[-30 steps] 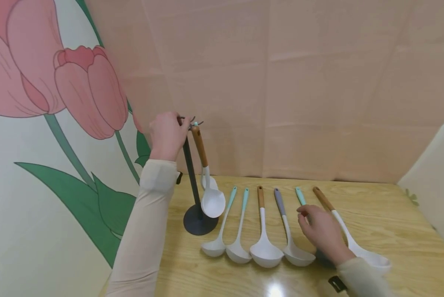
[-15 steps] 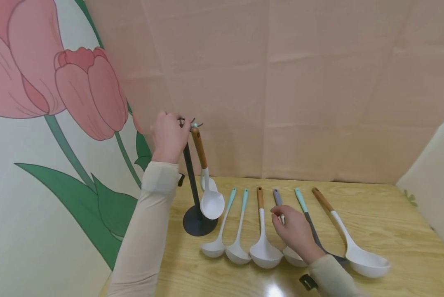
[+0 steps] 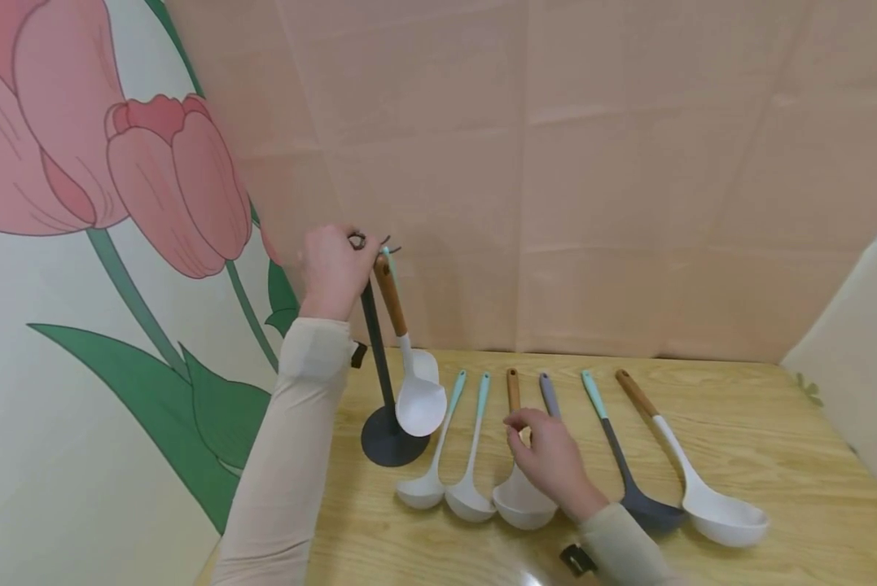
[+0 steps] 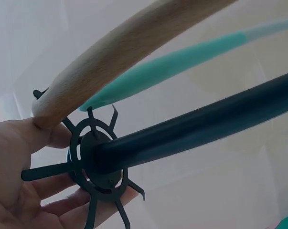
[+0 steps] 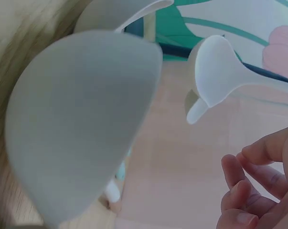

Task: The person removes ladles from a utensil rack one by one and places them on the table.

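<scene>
My left hand [image 3: 333, 270] holds the top of a black utensil stand [image 3: 375, 334]; in the left wrist view its fingers curl around the hub of the hook ring [image 4: 48, 171]. From the hooks hang a white ladle with a wooden handle [image 3: 391, 293] and, behind it, a utensil with a turquoise handle [image 4: 163, 69]. My left thumb is at the wooden handle's end. My right hand [image 3: 555, 460], loosely curled and holding nothing, hovers over the row, overlapping a wooden-handled white ladle [image 3: 524, 505] and a purple-grey-handled ladle [image 3: 549, 396]. A large pale bowl [image 5: 86, 119] fills the right wrist view's left.
Two turquoise-handled white ladles, one [image 3: 421, 490] beside the other [image 3: 470, 498], lie left of the right hand. To its right lie a dark ladle [image 3: 654, 513] with a turquoise handle and a wooden-handled white ladle [image 3: 727, 521]. A pinkish sheet [image 3: 629, 203] covers the wall behind the wooden table [image 3: 790, 439].
My right hand has moved left along the row, from over the dark ladle to the middle. The left hand stays at the stand's top; the hanging utensils have shifted slightly.
</scene>
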